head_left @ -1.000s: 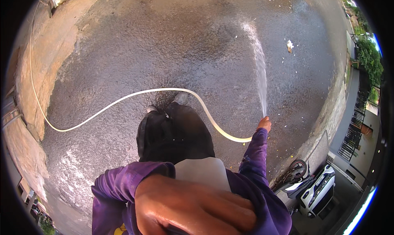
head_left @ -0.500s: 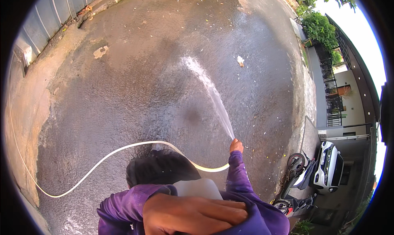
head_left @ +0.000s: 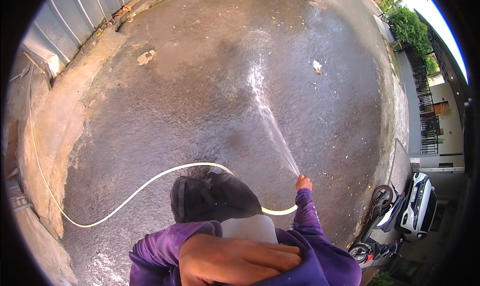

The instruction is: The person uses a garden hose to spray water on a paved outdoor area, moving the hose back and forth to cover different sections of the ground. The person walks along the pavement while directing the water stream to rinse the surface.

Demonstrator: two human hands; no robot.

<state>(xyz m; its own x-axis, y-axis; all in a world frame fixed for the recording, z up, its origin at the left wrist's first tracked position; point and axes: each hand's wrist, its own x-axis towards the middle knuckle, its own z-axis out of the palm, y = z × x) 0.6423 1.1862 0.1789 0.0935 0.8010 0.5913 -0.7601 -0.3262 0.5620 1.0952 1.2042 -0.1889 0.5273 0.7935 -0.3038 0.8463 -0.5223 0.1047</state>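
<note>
My right hand (head_left: 303, 182), stretched forward at the end of a purple sleeve, is closed around the end of a pale yellow-white garden hose (head_left: 280, 212). A jet of water (head_left: 272, 123) shoots from its fingers and lands ahead on the wet pavement (head_left: 200, 116). The hose mouth is hidden by the hand. From there the hose passes behind the sleeve, curves beyond my dark-clad legs and runs off left. Close to the camera, my left hand (head_left: 235, 260) lies flat across my chest against the purple jacket, its fingers extended side by side and nothing visible in it.
A corrugated metal fence (head_left: 80, 18) and a rough concrete edge (head_left: 92, 106) border the left. At right stand a motorbike (head_left: 382, 221) and a white car (head_left: 417, 206) by a house with a black railing (head_left: 429, 128). A scrap of white litter (head_left: 317, 66) lies ahead.
The view has swung slightly left, so the surroundings sit farther right. The jet now lands farther ahead and its end spreads wider. Both hands keep their hold and pose.
</note>
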